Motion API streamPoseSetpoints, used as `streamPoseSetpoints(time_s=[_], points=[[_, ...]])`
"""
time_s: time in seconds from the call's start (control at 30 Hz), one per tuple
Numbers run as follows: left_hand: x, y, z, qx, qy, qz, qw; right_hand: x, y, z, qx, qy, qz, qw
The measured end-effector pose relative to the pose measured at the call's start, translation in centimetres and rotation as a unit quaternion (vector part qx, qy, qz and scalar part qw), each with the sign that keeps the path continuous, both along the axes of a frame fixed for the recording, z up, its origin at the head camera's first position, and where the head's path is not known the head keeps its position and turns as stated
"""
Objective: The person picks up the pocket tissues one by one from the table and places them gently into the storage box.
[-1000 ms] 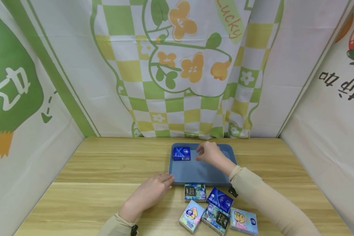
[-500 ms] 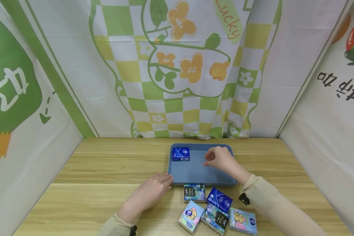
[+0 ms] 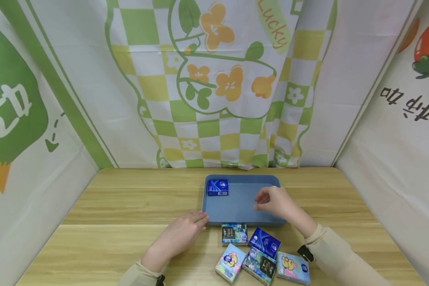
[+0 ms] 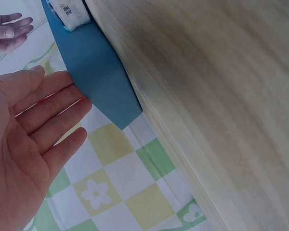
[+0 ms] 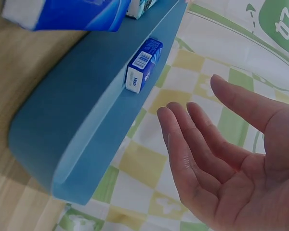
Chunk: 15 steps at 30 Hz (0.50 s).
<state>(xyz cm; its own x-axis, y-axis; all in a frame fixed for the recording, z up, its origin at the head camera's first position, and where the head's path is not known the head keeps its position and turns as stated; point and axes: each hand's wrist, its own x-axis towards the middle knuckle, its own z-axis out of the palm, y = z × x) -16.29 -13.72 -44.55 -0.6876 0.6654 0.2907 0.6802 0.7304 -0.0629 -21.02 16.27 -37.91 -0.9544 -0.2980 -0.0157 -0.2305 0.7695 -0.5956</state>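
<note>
While left hand [image 3: 182,233], fingers straight, touches tray [image 3: 232,204], long axis left-right, right hand [image 3: 278,203] hovers, thumb, fingers apart.

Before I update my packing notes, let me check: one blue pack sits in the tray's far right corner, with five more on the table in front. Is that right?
Not quite: the blue pack is in the far left corner of the tray, as the head view shows. The rest holds.
</note>
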Motion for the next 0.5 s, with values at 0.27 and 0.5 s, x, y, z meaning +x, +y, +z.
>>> streamPoseSetpoints(time_s=[0.27,0.5], points=[[0.1,0.2,0.2,0.004,-0.007,0.005,1.0,1.6,1.1,-0.5,-0.002,-0.017,-0.015,0.9997],[0.1,0.2,0.1,0.004,-0.004,0.004,1.0,2.5,2.1,-1.2,-0.008,-0.023,-0.009,0.9997]])
